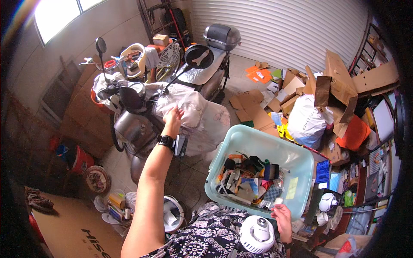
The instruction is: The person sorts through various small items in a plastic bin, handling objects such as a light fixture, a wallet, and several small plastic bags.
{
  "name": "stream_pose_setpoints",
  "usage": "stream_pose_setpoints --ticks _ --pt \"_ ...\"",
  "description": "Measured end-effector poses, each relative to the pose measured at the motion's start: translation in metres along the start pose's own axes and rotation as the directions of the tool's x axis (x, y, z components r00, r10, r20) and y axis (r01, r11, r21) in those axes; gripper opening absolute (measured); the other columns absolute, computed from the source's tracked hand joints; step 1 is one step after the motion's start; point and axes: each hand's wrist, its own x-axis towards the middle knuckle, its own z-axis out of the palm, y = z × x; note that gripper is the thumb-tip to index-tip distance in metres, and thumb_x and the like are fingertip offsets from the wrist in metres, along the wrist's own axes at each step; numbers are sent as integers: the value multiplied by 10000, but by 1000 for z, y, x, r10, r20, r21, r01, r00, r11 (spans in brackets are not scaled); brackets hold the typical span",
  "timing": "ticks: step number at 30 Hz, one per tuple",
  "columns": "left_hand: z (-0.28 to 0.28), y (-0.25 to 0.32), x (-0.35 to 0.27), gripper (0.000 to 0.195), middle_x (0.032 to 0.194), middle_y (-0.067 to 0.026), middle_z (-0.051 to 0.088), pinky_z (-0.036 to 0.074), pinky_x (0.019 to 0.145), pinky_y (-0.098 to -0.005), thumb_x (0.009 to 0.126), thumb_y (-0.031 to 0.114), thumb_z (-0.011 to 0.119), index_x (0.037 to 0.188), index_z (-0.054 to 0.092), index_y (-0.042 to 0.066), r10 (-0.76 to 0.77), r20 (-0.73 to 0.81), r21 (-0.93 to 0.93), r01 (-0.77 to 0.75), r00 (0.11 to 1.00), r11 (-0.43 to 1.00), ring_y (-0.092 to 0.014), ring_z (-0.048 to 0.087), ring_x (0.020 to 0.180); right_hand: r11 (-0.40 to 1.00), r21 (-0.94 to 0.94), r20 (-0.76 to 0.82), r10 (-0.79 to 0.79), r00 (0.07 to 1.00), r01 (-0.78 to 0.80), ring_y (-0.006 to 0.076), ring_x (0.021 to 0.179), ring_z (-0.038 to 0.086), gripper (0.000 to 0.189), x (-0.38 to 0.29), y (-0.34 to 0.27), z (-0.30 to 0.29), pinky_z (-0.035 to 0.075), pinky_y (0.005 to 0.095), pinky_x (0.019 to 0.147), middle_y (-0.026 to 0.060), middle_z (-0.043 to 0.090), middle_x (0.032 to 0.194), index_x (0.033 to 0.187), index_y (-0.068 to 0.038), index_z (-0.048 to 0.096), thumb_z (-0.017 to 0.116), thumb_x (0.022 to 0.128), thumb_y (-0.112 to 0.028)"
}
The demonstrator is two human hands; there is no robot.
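Observation:
My left hand [173, 116] reaches out over a pale padded cover [190, 104] draped across the front of a motor scooter [134, 129]. Its fingers are partly curled, and whether they hold or touch the cover is unclear. My right hand [282, 219] is at the near rim of a light-blue plastic bin [264, 132], fingertips close together. Something small and pale may be between them; I cannot make it out. Inside the bin lies a jumble of small items [250, 182], among them a dark box [271, 172], a checked cloth [273, 193] and cables.
Torn cardboard [250, 104] and a stuffed white plastic bag [306, 121] lie beyond the bin. Cluttered shelving [355, 193] runs along the right. A white bucket [172, 213] stands near my legs, and a white portable fan [257, 234] hangs before my body. A large carton [74, 229] is lower left.

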Motion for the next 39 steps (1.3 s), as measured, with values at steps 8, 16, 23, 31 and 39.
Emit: stream_pose_setpoints --ticks 8,16,23,31,39 --pt "10 -12 -1 352 835 -93 505 515 501 -445 775 145 660 1016 405 122 61 -195 88 -45 979 995 -283 580 611 1000 26 10 -9 1000 9 128 694 568 178 -9 8 -8 455 243 648 97 604 883 1009 -17 507 545 838 -51" --pt "-39 -9 5 392 813 -95 466 425 433 -332 796 153 595 1052 303 93 66 -165 180 -36 984 983 -208 488 555 1000 23 -46 -9 999 10 122 696 560 186 -24 -12 -2 466 250 627 77 598 879 1015 -30 518 556 846 -97" --pt "-13 -52 -180 247 719 -21 472 379 360 -191 781 25 518 1016 445 49 -72 460 570 -232 885 789 -72 454 494 964 -267 -33 -19 999 9 92 724 568 156 -1 -54 -38 467 224 630 37 615 869 996 -28 557 547 857 -98" --pt "-65 -130 -271 119 701 -51 577 426 562 -244 808 -22 501 894 577 9 -366 699 715 -584 615 384 -94 538 633 772 -634 86 32 996 31 81 722 565 183 66 -145 -24 481 223 591 14 597 826 995 -29 570 566 846 -135" --pt "-76 -143 -298 136 732 -132 578 475 586 -406 775 66 524 908 544 70 -463 752 516 -856 470 -32 -314 584 707 591 -784 51 367 929 -190 143 660 590 244 215 -46 -41 525 318 514 43 601 782 990 -48 615 576 779 -165"
